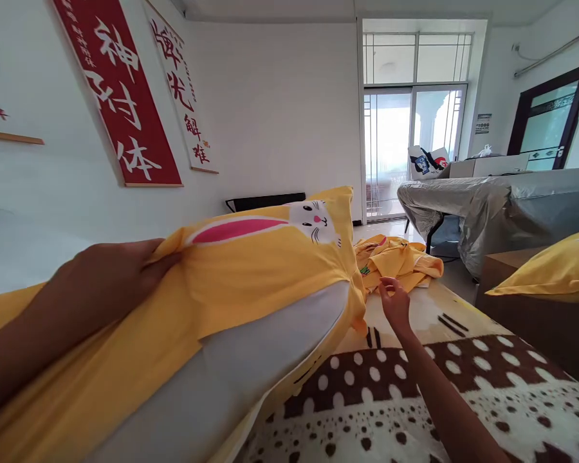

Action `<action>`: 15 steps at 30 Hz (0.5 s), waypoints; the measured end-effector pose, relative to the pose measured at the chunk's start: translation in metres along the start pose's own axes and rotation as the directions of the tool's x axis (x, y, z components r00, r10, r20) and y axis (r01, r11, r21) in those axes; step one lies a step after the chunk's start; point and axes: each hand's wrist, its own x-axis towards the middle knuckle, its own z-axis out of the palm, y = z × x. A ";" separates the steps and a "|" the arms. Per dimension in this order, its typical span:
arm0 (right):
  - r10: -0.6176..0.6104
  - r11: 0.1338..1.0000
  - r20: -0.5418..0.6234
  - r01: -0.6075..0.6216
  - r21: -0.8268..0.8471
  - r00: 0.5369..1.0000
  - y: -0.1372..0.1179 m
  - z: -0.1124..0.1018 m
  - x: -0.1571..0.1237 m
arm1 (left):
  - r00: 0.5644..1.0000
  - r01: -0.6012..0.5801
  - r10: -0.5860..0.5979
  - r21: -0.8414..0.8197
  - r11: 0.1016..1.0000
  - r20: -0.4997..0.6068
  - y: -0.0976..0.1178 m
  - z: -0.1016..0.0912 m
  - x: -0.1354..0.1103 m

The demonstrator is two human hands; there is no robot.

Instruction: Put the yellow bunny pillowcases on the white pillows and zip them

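A yellow pillowcase [265, 263] with a white rabbit face and a pink ear covers part of a white pillow [270, 347]. The pillow's pale side shows through the long opening. My left hand [120, 273] grips the pillowcase by its upper edge, thumb and fingers closed on the fabric. To the right of the pillowcase's far corner is my right hand [395, 302], apart from it. Its fingers are curled into a loose pinch, and I see nothing between them. A heap of yellow fabric [400, 260] lies just beyond that hand.
Under the pillow spreads a brown and cream patterned blanket [386, 379]. Another yellow pillow [554, 270] rests on a cardboard box [506, 296] at right. Behind stands a table under plastic sheeting [482, 199], with a printed bag [429, 163] on top. Red and white scrolls [125, 96] hang at left.
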 end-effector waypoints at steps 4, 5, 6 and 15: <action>-0.225 0.973 0.070 0.228 -0.032 0.972 -0.050 0.028 -0.043 | 0.977 0.019 -0.005 -0.066 0.998 0.215 0.005 0.029 -0.011; -0.318 0.945 0.188 0.327 -0.019 0.929 -0.062 0.038 -0.057 | 0.975 0.010 0.006 -0.068 0.998 0.222 0.007 0.035 -0.014; -0.470 0.857 0.388 0.515 -0.015 0.793 -0.073 0.047 -0.070 | 0.976 0.000 0.013 -0.062 0.998 0.218 0.011 0.041 -0.015; -0.377 0.680 0.754 0.714 -0.169 0.537 -0.047 0.061 -0.079 | 0.978 -0.054 0.063 -0.049 0.997 0.198 0.015 0.065 -0.001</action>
